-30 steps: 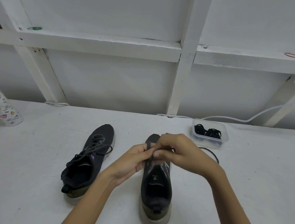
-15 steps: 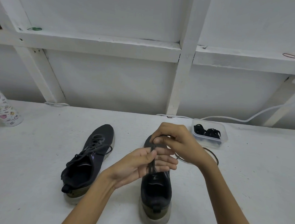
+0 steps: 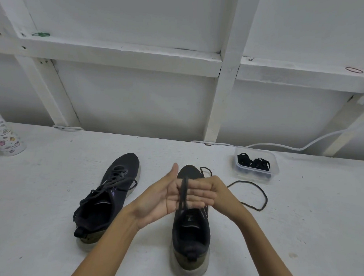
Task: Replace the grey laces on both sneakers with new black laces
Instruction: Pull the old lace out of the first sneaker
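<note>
On the right shoe (image 3: 190, 232), the eyelets and upper tongue are covered by both hands. The fingertips of the right hand (image 3: 220, 193) are hidden behind the fingers of the left hand (image 3: 166, 197), so whether the lace (image 3: 183, 192) is pinched there cannot be told; its lower end is lost against the dark shoe. Both forearms are cut off by the bottom edge. The bottle (image 3: 4, 136) is cropped by the left edge. The laces (image 3: 253, 163) in the box (image 3: 254, 178) are too tangled to be counted. The cable (image 3: 281, 145) is cut off at the right edge.
</note>
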